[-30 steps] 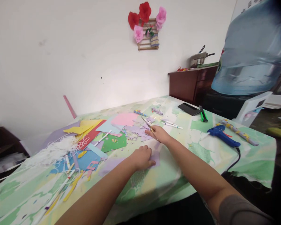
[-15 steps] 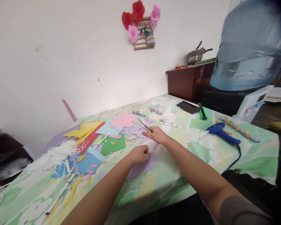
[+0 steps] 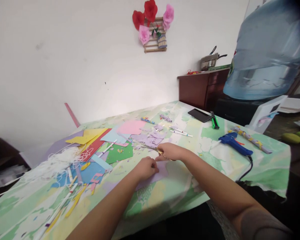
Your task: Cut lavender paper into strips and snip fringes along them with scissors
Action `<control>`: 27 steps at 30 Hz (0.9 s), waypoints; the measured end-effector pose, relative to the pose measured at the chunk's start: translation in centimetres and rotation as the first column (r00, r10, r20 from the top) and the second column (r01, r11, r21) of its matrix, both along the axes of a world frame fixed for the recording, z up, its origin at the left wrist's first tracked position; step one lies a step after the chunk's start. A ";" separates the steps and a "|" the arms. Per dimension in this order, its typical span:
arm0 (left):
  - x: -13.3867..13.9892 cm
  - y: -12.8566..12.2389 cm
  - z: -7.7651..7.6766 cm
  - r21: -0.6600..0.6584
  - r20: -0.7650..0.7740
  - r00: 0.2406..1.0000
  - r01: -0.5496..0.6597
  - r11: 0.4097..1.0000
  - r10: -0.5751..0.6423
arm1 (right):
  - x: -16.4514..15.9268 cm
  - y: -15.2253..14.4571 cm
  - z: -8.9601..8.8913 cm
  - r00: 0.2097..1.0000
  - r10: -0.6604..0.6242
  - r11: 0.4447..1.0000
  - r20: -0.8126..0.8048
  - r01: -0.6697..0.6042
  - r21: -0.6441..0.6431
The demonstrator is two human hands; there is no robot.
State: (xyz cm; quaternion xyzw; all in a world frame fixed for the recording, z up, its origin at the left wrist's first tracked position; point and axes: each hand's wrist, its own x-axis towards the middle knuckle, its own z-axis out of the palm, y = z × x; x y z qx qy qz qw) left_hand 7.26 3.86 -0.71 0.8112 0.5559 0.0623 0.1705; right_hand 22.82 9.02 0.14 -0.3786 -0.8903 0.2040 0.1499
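Evidently the right hand (image 3: 170, 151) has the scissors (image 3: 159, 151): its grip is wrapped about the gold-coloured handles, with the blades reaching out to the left, just above the table (image 3: 207, 180) and near the purple scraps (image 3: 150, 139). Whether the blades are parted is too small to tell. The left hand (image 3: 147, 167) rests with its fingers curled in over a sheet of purple paper (image 3: 153, 179), which lies on the near part of the table, partly hidden under that hand and wrist; I cannot tell whether that grip pinches the paper or only presses on it. The scissors look light, stiff and rather slick, being metal, so the handle loops seem the sound place to take hold, well back from the points. The paper looks thin, very light and a little floppy, likely to crease or tear if squeezed hard, and apt to slide on the smooth cloth (image 3: 142, 200). A soft hold by a margin, between thumb and fingertip, should suit it best. A green sheet (image 3: 121, 151) lies near, while the blue glue gun (image 3: 236, 144) sits well apart.
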 end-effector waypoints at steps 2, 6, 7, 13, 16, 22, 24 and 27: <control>0.0 0.0 0.2 -0.006 0.024 1.000 0.014 1.000 -0.014 | 0.4 -0.5 -0.6 1.000 0.010 1.000 0.025 -0.011 0.020; 0.0 -0.1 0.4 -0.030 0.084 0.996 0.022 0.999 -0.020 | 0.4 -1.1 -1.7 1.000 0.008 0.996 0.016 -0.009 0.088; -0.1 -0.1 0.4 -0.036 0.104 0.994 0.019 0.999 -0.016 | 0.3 -1.2 -1.8 1.000 0.007 0.994 0.002 -0.007 0.108; -1.1 0.2 0.1 -0.108 0.260 0.965 -0.018 0.994 0.045 | -0.3 -1.8 -2.2 0.994 0.000 0.986 -0.113 0.019 0.165; -1.5 0.2 0.6 -0.213 0.353 0.931 -0.018 0.977 0.094 | -0.6 -2.2 -2.2 0.984 0.004 0.985 -0.177 0.027 0.168; -2.1 -0.6 2.0 -0.511 0.530 0.804 0.048 0.858 0.270 | -1.0 -3.4 -1.0 0.956 0.035 0.980 -0.290 0.024 0.197; -2.4 -0.7 2.1 -0.567 0.572 0.744 0.056 0.822 0.344 | -1.1 -3.7 -0.5 0.947 0.062 0.977 -0.315 0.007 0.215; -3.1 -0.7 1.9 -0.614 0.615 0.656 0.049 0.788 0.439 | -1.3 -3.8 -0.1 0.936 0.117 0.971 -0.333 -0.038 0.235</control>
